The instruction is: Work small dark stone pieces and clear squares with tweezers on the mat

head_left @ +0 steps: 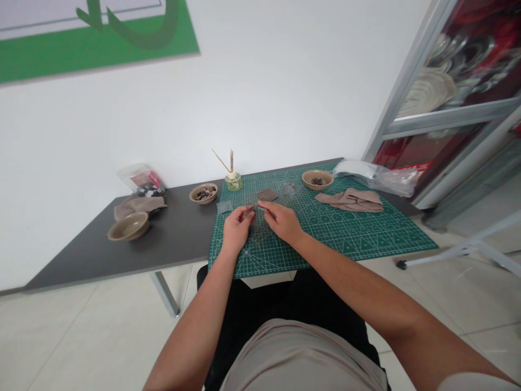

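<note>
Over the green cutting mat (337,231), my two hands are close together with a narrow gap between them. The fingers of my left hand (238,225) are curled closed, with something small and dark at their tips that I cannot make out. My right hand (282,220) is pinched, thumb against forefinger, and whatever it may hold is too small to name. Just beyond my fingertips lies a brownish flat square (267,195). A clear, greyish square packet (289,188) is to its right, and another greyish packet (224,207) rests beside my left hand.
A bowl of small stones (203,193) and a reed diffuser (233,180) stand behind. To the right are a bowl with dark pieces (317,180), a crumpled brown cloth (354,200) and plastic bags (378,175). Another bowl (128,227) sits on the grey table (175,233).
</note>
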Action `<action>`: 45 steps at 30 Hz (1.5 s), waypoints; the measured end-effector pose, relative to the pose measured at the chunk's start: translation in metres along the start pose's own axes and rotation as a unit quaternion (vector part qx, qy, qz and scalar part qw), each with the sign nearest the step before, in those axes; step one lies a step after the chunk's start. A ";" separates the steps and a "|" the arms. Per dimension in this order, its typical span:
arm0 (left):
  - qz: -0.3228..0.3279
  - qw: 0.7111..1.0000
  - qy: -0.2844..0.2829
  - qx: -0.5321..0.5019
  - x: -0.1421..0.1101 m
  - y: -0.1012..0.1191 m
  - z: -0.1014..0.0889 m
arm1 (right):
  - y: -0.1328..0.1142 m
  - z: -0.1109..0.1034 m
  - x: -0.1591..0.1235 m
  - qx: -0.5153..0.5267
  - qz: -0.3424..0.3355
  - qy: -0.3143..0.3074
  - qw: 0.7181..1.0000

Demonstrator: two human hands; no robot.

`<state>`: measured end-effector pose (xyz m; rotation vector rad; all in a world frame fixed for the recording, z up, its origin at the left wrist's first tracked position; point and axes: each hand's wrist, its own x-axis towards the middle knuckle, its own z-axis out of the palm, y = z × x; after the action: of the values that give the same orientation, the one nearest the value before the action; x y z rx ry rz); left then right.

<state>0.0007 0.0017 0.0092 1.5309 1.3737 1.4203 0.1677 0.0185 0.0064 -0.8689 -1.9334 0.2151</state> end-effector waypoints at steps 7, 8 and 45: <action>0.036 0.999 -0.032 -0.008 0.000 0.003 0.000 | 0.003 0.000 0.002 0.061 -0.011 -0.035 0.997; 0.038 0.999 -0.031 -0.004 0.000 0.003 0.000 | 0.003 0.000 0.003 0.064 -0.007 -0.039 0.997; -0.008 0.998 -0.043 0.045 -0.004 0.008 -0.002 | 0.001 -0.004 0.004 0.087 0.007 -0.052 0.995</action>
<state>0.0014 -0.0049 0.0156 1.6155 1.4105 1.2833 0.1703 0.0211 0.0106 -0.7699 -1.9709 0.4376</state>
